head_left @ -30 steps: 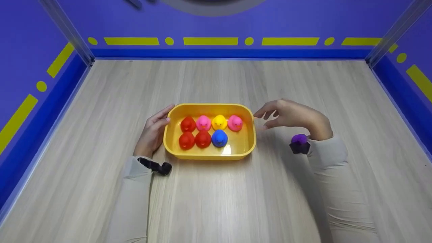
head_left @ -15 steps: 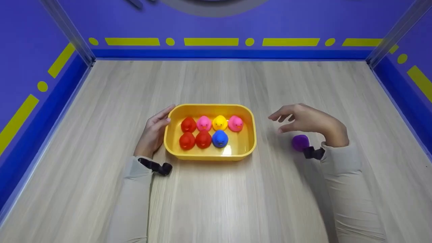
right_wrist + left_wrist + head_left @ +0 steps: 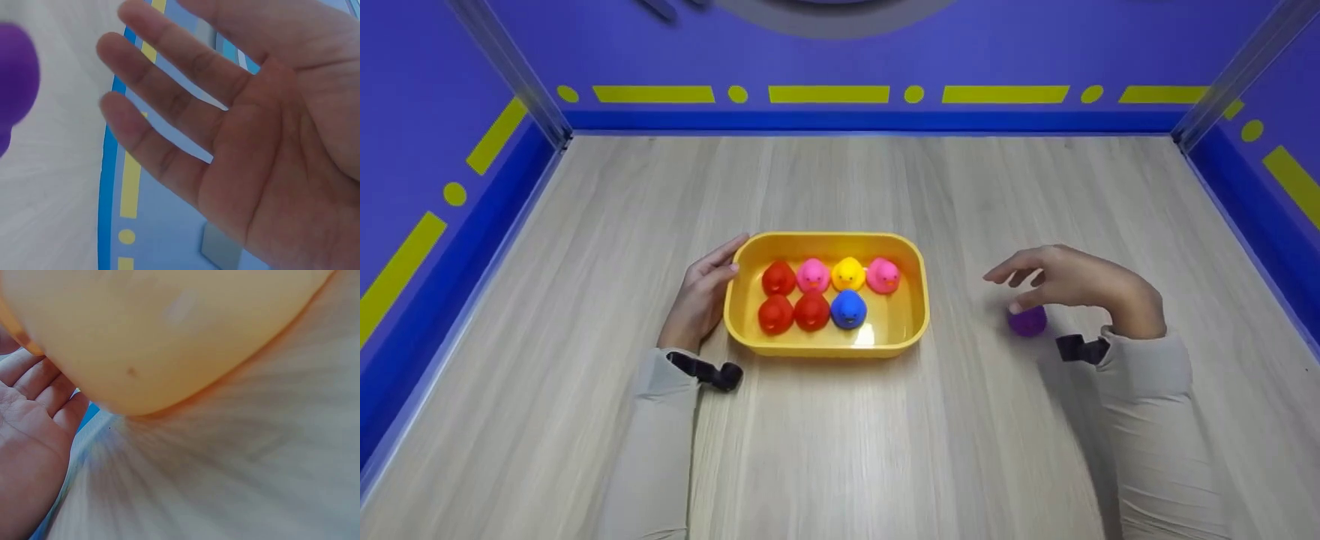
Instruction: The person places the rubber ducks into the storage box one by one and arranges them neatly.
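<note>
A yellow plastic tub [image 3: 825, 349] stands mid-table, holding rubber ducks in two rows. Three are red [image 3: 811, 310], two are pink [image 3: 883, 275], one is yellow [image 3: 848, 274] and one is blue [image 3: 849, 309]. My left hand [image 3: 699, 296] holds the tub's left end, thumb at the rim and fingers along the outer wall, as the left wrist view also shows. On the table right of the tub sits a rounded purple toy [image 3: 1027, 322], partly hidden by my right thumb. Over it hovers my right hand [image 3: 1080, 285], fingers spread and holding nothing; the right wrist view shows a bare palm.
The wood-look table [image 3: 825, 442] is bordered by blue-purple walls [image 3: 825, 60] with yellow dashes at the back and both sides. Small black wrist cameras [image 3: 724, 375] protrude from both sleeves.
My right hand has moved from the tub's right end rightward and slightly nearer, to above the purple toy. My left hand, the tub and the ducks have stayed in place.
</note>
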Demonstrator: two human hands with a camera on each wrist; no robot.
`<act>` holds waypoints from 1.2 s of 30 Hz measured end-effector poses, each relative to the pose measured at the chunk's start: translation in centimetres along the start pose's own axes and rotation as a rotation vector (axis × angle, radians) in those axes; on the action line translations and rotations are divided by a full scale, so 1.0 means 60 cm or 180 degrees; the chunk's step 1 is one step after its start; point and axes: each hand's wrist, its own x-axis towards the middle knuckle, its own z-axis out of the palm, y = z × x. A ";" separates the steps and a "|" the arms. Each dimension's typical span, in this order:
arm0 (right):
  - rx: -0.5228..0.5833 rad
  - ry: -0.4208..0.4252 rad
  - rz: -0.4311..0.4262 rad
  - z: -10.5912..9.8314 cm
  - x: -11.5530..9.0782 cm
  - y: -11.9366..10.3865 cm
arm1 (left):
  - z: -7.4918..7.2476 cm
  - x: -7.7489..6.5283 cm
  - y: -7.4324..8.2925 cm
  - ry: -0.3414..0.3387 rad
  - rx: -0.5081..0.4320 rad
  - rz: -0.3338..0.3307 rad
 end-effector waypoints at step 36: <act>0.0044 -0.0286 0.0033 0.008 -0.021 0.045 | 0.000 0.002 -0.001 -0.0030 0.0017 -0.0020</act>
